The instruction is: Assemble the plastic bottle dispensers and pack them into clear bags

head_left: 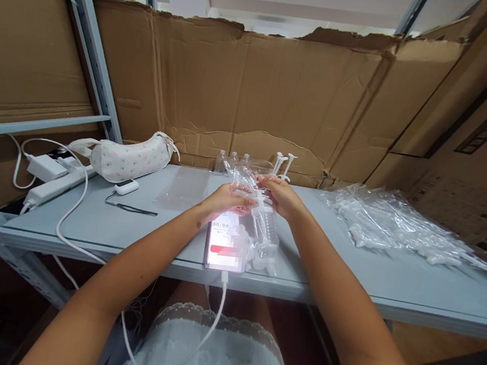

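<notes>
Head view, taking the two hands as the centre of the dial: the clear plastic bag (266,232) hangs from them toward 5 o'clock, its lower end on the worktop (304,265) near the front edge. It is thin, glossy and wrinkled, catching streaks of light. Inside lies a see-through, tube-like body with faint marks along it, and rounded white pieces (267,264) at its bottom. Between the hands shows a white flanged piece (261,198). The left hand (226,198) is pinching that piece with thumb and fingertips; the right hand (283,196) has its fingers drawn together on the bag's upper end, though the exact contact is blurred.

At 7 o'clock, just beside the bag, a phone (225,242) shows a timer reading "00:04" with further digits unclear, above a red button; part of its screen is pixelated. At 11 o'clock stand small clear bottles (233,161), and at 1 o'clock white plungers (284,165) point upward. A pile of bagged white parts (397,223) spreads at 3 o'clock. Beyond it, a cardboard box (458,183) carries sideways black letters, perhaps "V6", and, toward 2 o'clock, a black strip of symbols too blurred to read.
</notes>
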Tool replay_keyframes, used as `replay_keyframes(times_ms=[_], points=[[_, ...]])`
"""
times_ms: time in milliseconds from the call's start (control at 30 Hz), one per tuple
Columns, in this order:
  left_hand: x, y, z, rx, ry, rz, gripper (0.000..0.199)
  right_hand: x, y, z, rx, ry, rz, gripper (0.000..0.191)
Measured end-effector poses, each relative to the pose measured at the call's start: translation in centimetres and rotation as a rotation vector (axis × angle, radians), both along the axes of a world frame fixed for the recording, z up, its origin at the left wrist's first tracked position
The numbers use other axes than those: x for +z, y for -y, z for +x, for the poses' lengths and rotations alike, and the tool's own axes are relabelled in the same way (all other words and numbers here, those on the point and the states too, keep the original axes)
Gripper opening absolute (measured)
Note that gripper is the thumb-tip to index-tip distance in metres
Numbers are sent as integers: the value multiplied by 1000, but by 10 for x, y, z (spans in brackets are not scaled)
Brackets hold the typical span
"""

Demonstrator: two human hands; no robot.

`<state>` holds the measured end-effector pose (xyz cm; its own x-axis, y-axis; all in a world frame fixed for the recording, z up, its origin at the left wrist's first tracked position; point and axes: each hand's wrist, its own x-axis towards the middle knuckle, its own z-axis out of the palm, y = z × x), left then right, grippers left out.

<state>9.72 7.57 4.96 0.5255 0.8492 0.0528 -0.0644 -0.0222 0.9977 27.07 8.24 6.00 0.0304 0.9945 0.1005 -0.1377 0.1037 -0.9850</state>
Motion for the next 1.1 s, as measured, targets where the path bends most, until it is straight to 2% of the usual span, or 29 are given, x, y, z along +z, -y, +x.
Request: replay_keyframes(times_ms=[133,300,433,567,700,767,867,967,1100], points=[[0,-5,-4,-39,-20,-13,44,-2,-6,6,-55,5,19,9],[-3,-10,-8,-14,-166,47,25,-4,-14,14,-161,0,17,14],[0,-7,-8,-49,-212,107,28,-5,-17,17,-221,-35,54,15],[7,-2,-11,-74,-238,130,31,-4,-16,21,-189,-54,89,14],[10,-3,-10,129,-169,181,38,-2,-13,21,-157,-61,63,13],[10,-5,-9,230,-106,227,42,-2,-11,20,-84,-36,35,12],[10,-9,-9,294,-33,284,44,-4,-10,19,40,7,0,18],[11,-12,-10,326,2,306,36,-6,-10,20,95,24,31,25],[12,-16,-15,306,-17,338,18,-7,-12,24,110,-11,100,20]])
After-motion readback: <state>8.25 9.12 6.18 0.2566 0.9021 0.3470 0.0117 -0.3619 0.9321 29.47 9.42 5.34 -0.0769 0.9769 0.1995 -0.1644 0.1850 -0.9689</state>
